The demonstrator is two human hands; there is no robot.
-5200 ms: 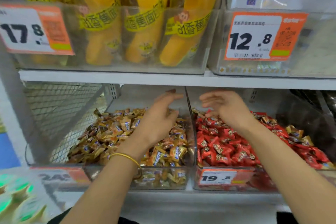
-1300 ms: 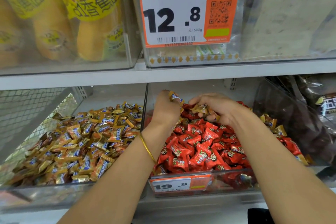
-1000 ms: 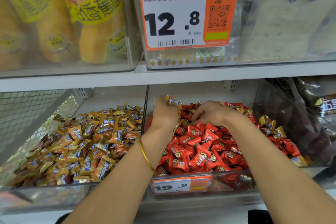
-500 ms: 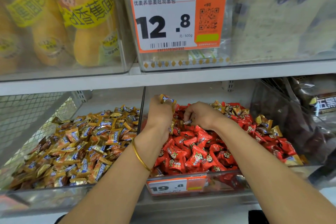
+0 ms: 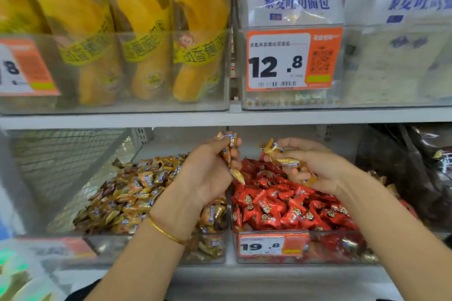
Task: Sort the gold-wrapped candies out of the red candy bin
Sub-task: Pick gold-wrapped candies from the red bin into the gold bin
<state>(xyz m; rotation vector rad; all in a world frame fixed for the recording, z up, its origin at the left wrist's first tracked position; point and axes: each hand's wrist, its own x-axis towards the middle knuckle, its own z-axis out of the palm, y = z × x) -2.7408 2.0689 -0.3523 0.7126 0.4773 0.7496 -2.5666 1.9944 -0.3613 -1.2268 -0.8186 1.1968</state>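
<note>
A clear bin of red candies (image 5: 288, 208) sits on the lower shelf, its front wall (image 5: 342, 248) bearing a 19.8 tag. Left of it is the gold candy bin (image 5: 132, 193). My left hand (image 5: 208, 173) hovers over the divider between the bins and grips several gold-wrapped candies (image 5: 230, 154). My right hand (image 5: 315, 166), raised above the red pile, holds more gold-wrapped candies (image 5: 281, 157) in its curled fingers. A few gold wrappers (image 5: 385, 179) lie at the red bin's far right.
The upper shelf edge (image 5: 220, 117) runs just above my hands, carrying clear bins of yellow banana-bread packs (image 5: 146, 39) and white bread bags (image 5: 293, 2). A wire mesh panel (image 5: 63, 154) closes the left. Dark packets (image 5: 420, 166) fill the bin at right.
Both hands have lifted out of the red pile. My right hand now holds gold candies, and my left hand has shifted left towards the divider. The camera tilted up slightly.
</note>
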